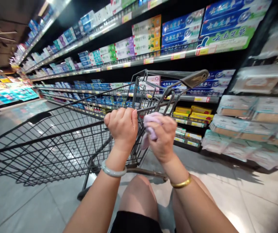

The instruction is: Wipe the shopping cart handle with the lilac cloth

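Observation:
A black wire shopping cart (56,135) stands sideways in front of me. My left hand (122,127), with a pale bangle on its wrist, is closed round the cart's upper side rail. Just to its right, my right hand (163,135) grips a bunched lilac cloth (151,124), one end of which hangs below the fingers. The cloth is against or very near the same rail; I cannot tell whether it touches. A gold bangle circles the right wrist. The cart's handle end (194,79) sticks out above and to the right of both hands.
Long shelves (163,58) of boxed toothpaste run along the aisle behind the cart. Packaged goods (245,124) hang at the right. Tiled floor (27,207) lies below, and my bent knees (139,197) are close under my arms. A lit display (12,94) stands far left.

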### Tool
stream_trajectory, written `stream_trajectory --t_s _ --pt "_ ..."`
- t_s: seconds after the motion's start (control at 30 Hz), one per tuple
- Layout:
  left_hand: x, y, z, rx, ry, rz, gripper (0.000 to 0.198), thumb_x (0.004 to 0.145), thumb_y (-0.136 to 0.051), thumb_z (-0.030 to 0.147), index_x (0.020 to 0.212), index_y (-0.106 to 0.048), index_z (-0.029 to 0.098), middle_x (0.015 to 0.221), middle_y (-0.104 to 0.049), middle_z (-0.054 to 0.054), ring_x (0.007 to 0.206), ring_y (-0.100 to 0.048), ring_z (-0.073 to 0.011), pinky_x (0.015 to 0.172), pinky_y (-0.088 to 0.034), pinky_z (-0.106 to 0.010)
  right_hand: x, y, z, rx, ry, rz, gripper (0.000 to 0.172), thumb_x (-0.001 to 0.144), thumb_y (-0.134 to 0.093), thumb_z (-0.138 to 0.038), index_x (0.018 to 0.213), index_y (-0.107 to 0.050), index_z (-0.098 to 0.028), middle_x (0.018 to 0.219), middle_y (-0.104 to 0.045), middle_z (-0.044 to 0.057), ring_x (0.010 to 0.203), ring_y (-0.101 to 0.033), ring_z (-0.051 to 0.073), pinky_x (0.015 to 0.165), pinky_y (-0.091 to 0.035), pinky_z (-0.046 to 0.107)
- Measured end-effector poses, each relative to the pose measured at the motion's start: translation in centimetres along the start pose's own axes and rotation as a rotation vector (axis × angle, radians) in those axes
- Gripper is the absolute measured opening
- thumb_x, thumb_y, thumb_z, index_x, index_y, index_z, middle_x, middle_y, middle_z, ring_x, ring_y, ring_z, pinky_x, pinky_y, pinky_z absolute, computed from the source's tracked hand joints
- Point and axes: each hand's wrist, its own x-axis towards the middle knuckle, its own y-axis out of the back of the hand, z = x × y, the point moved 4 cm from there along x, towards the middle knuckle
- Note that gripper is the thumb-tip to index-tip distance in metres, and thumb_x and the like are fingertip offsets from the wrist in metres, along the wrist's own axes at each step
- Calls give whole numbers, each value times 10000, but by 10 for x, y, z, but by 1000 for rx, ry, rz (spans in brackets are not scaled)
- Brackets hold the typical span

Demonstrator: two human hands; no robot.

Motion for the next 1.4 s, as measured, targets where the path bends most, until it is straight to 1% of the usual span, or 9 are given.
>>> stream_trajectory --t_s 0.1,0.23,0.37,0.47,0.63,0.73,1.0,1.17,1.4 --pt "2 4 4 23 -16 -71 420 1075 -351 415 934 -704 235 869 -710 -49 882 -569 -240 848 -289 -418 15 13 11 -72 -111 128 224 865 -641 -132 1023 -715 -272 1190 -678 64 1179 -606 251 1059 -461 462" --pt "9 11 5 21 -62 -213 423 1081 -339 381 927 -702 229 856 -716 -43 855 -608 -237 783 -306 -407 36 5 0 -28 6 -9 249 874 -614 -125 1049 -707 -277 1187 -708 47 1189 -617 241 1054 -476 439" --pt "15 22 -6 -48 -226 -323 369 1078 -375 359 1236 -691 254 988 -756 -32 919 -655 -225 838 -365 -387 64 1 -5 -98 5 -42 213 894 -628 -194 1056 -733 -284 1215 -718 41 1197 -602 257 1070 -457 446" --pt "16 36 -36 -36 -245 -344 387 1073 -384 386 1240 -706 251 1035 -772 -35 975 -667 -236 906 -385 -392 84 -1 -10 -165 24 -169 222 890 -646 -233 1092 -732 -265 1208 -724 57 1194 -572 280 1084 -411 466" --pt "9 57 -106 152 -128 -453 508 1073 -321 466 867 -714 219 891 -762 -53 902 -673 -267 868 -381 -393 102 -14 -28 -75 328 -677 294 889 -604 -210 1168 -696 -229 1180 -719 77 1097 -578 259 962 -436 406" --pt "3 56 -126 201 -69 -583 550 1080 -252 466 811 -657 210 825 -743 -55 826 -677 -250 731 -353 -352 121 -19 -24 -185 164 -714 248 886 -582 -201 1105 -697 -208 1155 -708 100 1057 -589 259 888 -435 377" --pt "1 49 -114 202 -99 -594 551 1086 -197 455 891 -649 206 868 -736 -62 805 -682 -259 647 -308 -352 125 -65 -78 18 111 -886 333 864 -609 -317 1185 -574 -236 1122 -713 38 930 -651 217 722 -414 312" --pt "2 63 -132 133 -176 -529 544 1082 -221 437 978 -696 193 957 -755 -83 914 -678 -268 788 -388 -361 135 -60 -49 -209 -41 -895 211 864 -593 -304 1062 -626 -239 1075 -707 56 908 -664 226 675 -391 303" --pt "0 67 -139 282 36 -751 595 1077 -182 460 930 -700 207 892 -762 -88 819 -700 -265 601 -247 -325 113 -77 -88 -106 95 -920 247 886 -586 -346 1099 -663 -249 1132 -699 58 953 -666 223 730 -439 310"
